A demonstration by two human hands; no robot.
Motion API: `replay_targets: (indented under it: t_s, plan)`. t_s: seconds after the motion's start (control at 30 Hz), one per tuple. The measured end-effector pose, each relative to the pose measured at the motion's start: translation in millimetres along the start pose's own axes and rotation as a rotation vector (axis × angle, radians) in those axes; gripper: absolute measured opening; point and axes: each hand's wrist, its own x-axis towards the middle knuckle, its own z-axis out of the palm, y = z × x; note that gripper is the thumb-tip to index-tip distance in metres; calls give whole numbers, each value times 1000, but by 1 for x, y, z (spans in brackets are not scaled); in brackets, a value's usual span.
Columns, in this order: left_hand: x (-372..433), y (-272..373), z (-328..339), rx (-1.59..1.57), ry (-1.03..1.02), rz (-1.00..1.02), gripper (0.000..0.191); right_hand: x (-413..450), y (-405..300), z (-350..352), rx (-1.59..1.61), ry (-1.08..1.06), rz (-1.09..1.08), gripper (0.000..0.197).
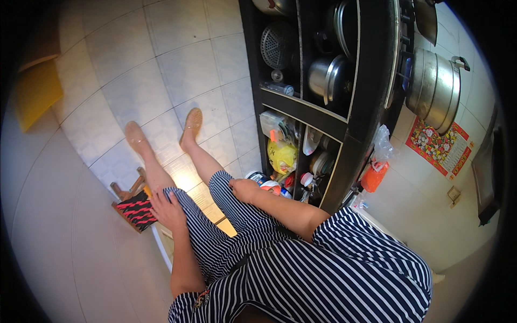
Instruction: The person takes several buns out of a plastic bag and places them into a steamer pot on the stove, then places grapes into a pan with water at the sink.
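Observation:
My left hand (167, 210) lies on my left knee with its fingers spread, holding nothing. Just beyond its fingertips is a small wooden stool with a black and red woven seat (137, 212), and a small orange-yellow thing (148, 191) shows beside them. My right hand (245, 190) rests on my right knee, its fingers curled against the striped trouser leg (222, 189); whether they hold the cloth is hidden. Both legs stretch out over the tiled floor, in light brown shoes (192, 121).
Black shelving (303, 105) on the right holds a steel pot (328, 78), a perforated steel disc (274, 46) and a yellow plastic bag (282, 156). Above it, a large metal pot (434, 91) stands over a blue flame. A red bag (374, 176) hangs nearby. Something yellow (38, 95) is at upper left.

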Motion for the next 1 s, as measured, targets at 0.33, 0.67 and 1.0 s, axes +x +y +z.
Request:
replay_targets:
  t_s: [0.33, 0.67, 1.0]
  plan:
    - [17, 20, -3, 32, 154, -25, 52, 38, 23, 21, -6, 13, 36, 28]
    - [19, 23, -3, 120, 174, -46, 51, 43, 6, 18, 71, 82, 3, 24]
    - [28, 27, -23, 120, 168, -102, 47, 92, 54, -63, 1045, 283, 85, 26]
